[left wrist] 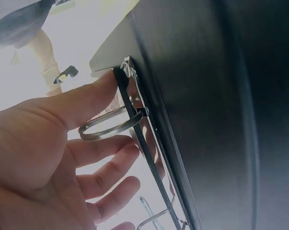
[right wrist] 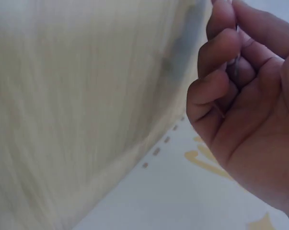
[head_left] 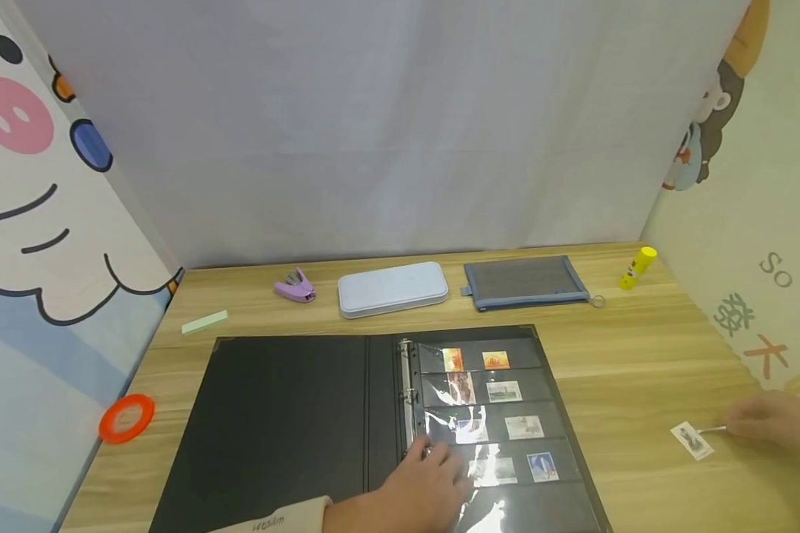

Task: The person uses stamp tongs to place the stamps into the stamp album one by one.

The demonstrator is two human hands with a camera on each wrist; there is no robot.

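Observation:
A black ring-binder stamp album (head_left: 287, 414) lies open on the table, with several stamps in the clear pockets of its right page (head_left: 567, 437). My left hand (head_left: 427, 485) rests at the lower part of the page's inner edge, beside the metal rings. In the left wrist view, the thumb of my left hand (left wrist: 43, 158) touches the page edge near a ring (left wrist: 103, 132), the other fingers loosely spread. Out at the right, my right hand (head_left: 776, 420) pinches slim metal tweezers (head_left: 712, 429). Their tips meet a small white-bordered stamp (head_left: 692, 441).
Behind the album stand a purple hole punch (head_left: 296, 287), a pale blue case (head_left: 393, 289), a grey mesh zip pouch (head_left: 527, 283) and a yellow glue stick (head_left: 638, 268). To the left lie a light green strip (head_left: 204, 322) and an orange-red ring of tape (head_left: 110, 426).

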